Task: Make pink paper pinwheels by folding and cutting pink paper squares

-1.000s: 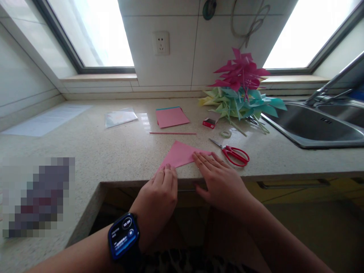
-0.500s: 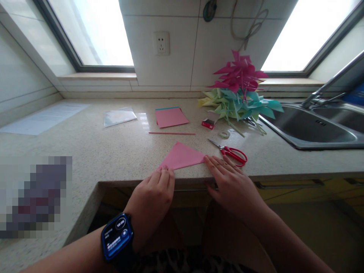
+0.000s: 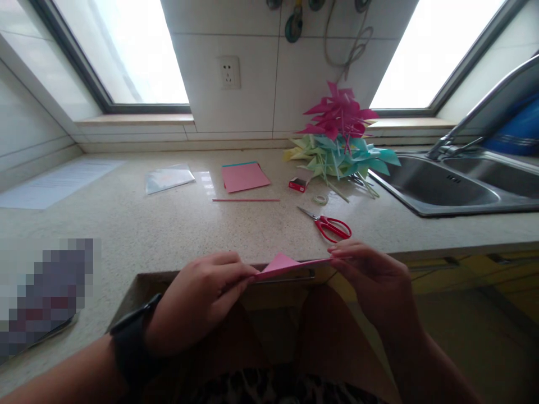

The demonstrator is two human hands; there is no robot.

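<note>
The speckled counter runs wide, the sink far right, and a heap of finished pinwheels at the back, so many are done. Nearer lie spare pink sheets and red scissors. Both hands, the left hand and right hand, pinch the folded pink paper at the near edge, seemingly lifted; uncut.

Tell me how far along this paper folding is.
Done: a heap of finished paper pinwheels sits by the sink. In hand: left hand and right hand hold a folded pink triangle. Left: pink sheets, uncut; scissors untouched.
</note>
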